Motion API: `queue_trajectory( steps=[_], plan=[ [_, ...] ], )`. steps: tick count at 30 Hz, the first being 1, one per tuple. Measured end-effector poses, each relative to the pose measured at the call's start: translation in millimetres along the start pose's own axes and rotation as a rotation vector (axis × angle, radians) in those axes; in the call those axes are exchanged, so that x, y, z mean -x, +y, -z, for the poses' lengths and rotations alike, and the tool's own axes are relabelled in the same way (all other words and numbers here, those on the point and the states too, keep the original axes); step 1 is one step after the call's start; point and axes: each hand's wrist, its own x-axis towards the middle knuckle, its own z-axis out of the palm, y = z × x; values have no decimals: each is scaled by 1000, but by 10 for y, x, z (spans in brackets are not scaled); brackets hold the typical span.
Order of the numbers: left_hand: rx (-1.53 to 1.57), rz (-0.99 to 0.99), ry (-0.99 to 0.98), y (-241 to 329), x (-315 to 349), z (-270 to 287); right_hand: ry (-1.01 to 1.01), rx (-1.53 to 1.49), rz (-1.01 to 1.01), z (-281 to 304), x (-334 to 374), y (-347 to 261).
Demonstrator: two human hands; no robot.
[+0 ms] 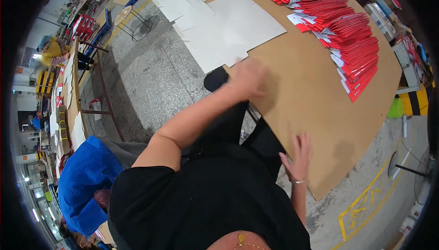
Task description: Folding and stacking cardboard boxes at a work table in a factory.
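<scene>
Hands first: your left hand [247,77] presses flat, holding nothing, on the white sheets' [219,26] near edge; your right hand [298,155] (fingers spread) rests on the brown table [315,99]. Next, I think, pinch one sheet.

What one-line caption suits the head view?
Left hand reaches toward white sheets; right hand rests on the brown table.

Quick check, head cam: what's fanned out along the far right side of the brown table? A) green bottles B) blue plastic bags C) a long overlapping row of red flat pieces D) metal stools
C: a long overlapping row of red flat pieces runs along the far right side of the brown table, beyond the left hand and the right hand, which both lie open on the board.
</scene>
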Motion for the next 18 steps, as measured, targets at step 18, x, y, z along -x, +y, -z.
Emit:
queue_trajectory(
  steps=[18],
  plan=[
    [-175,-599,330,465,310,335,383,-244,-212,189,-235,-465]
  ],
)
